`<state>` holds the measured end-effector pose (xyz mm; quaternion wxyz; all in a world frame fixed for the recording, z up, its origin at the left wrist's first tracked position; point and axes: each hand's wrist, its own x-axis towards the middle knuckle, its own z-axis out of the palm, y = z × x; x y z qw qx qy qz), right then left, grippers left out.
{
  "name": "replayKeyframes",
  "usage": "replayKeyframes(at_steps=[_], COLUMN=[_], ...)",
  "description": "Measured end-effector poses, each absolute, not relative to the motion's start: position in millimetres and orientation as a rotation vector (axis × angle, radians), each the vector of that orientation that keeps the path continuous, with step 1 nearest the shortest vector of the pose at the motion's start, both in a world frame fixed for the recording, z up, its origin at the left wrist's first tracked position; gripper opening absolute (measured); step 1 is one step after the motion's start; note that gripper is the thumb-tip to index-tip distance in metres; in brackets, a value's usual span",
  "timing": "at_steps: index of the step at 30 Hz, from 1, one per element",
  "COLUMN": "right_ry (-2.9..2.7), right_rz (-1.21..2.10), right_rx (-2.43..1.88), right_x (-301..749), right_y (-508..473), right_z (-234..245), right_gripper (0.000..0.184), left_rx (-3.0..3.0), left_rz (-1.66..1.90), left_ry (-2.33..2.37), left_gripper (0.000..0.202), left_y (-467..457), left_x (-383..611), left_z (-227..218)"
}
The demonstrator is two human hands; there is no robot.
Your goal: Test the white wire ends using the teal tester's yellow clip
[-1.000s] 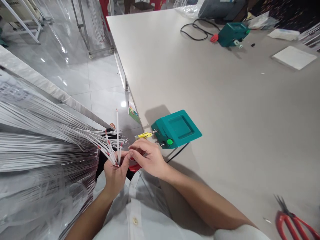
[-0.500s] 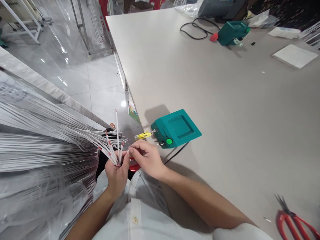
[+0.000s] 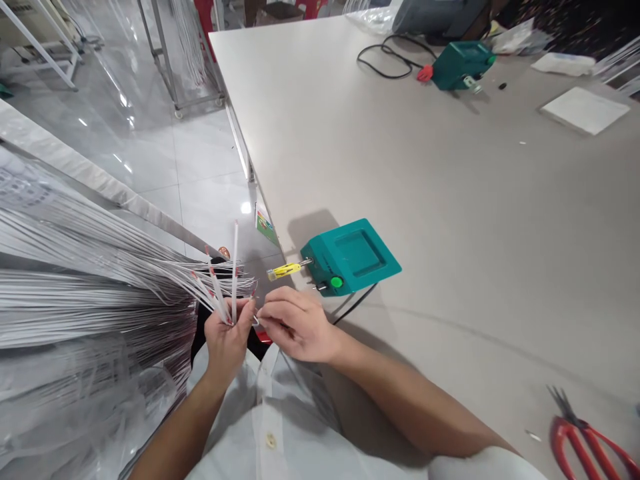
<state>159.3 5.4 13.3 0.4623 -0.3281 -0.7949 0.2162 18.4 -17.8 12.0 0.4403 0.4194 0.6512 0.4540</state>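
Observation:
Several white wires with red ends (image 3: 234, 280) stand up out of my left hand (image 3: 227, 340), whose fingers are closed round them. Close beside it, my right hand (image 3: 300, 327) pinches a thin white wire (image 3: 256, 321) between thumb and fingertips; its far end is hidden by the fingers. Just beyond my right hand, a teal device (image 3: 353, 257) with a green button rests by the table edge. A yellow-handled tool (image 3: 285, 271) sticks out from its front. To the left, a large bundle of white wires (image 3: 115, 267) reaches up to my left hand.
Red-handled scissors (image 3: 583, 433) lie at the table's (image 3: 450, 200) lower right. Towards the back stand a second teal device (image 3: 460, 65), its black cable (image 3: 390, 57) and a white pad (image 3: 585, 110). A metal rack (image 3: 165, 60) stands on the floor past the table's left edge.
My right hand has shifted slightly right, opening a small gap from my left hand. My left hand has turned a little, and the wires in it have moved slightly.

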Motion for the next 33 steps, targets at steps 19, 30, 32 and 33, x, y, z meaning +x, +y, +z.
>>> replayKeyframes(at_steps=[19, 30, 32, 33], right_ry=[-1.749, -1.633, -1.621, -1.619], right_rz=[0.871, 0.952, 0.982, 0.993], right_rx=[-1.255, -1.221, -1.199, -1.189], right_x=[144, 145, 145, 145], right_y=[1, 1, 2, 2], right_z=[6, 6, 5, 5], right_gripper=[0.013, 0.011, 0.012, 0.012], left_rx=[0.926, 1.055, 1.076, 1.085], left_rz=[1.176, 1.213, 1.214, 1.212], left_ry=[1.6, 1.694, 1.685, 1.673], left_gripper=[0.016, 0.013, 0.014, 0.014], left_y=[-26, -23, -23, -23], left_x=[29, 23, 23, 23], left_z=[14, 14, 13, 12])
